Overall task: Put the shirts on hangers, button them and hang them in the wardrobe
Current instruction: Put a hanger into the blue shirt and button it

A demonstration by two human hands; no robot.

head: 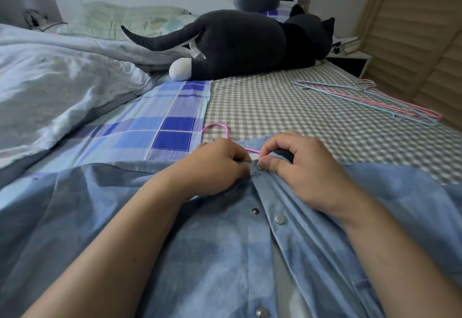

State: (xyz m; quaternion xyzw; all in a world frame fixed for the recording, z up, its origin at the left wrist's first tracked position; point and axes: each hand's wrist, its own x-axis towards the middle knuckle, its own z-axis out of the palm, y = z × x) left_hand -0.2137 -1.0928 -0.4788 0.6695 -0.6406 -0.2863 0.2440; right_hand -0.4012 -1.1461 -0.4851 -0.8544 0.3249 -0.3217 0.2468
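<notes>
A blue denim shirt with metal snap buttons lies spread face up on the bed in front of me. A pink hanger is inside it, its hook sticking out past the collar. My left hand pinches the left edge of the placket at the collar. My right hand pinches the right edge, thumb pressed beside the top snap. Lower snaps lie unfastened, the two front edges apart.
Several spare pink and blue hangers lie on the checked sheet at the right. A large grey plush cat lies across the bed's far side. A rumpled grey duvet fills the left. A slatted wooden wardrobe door stands at right.
</notes>
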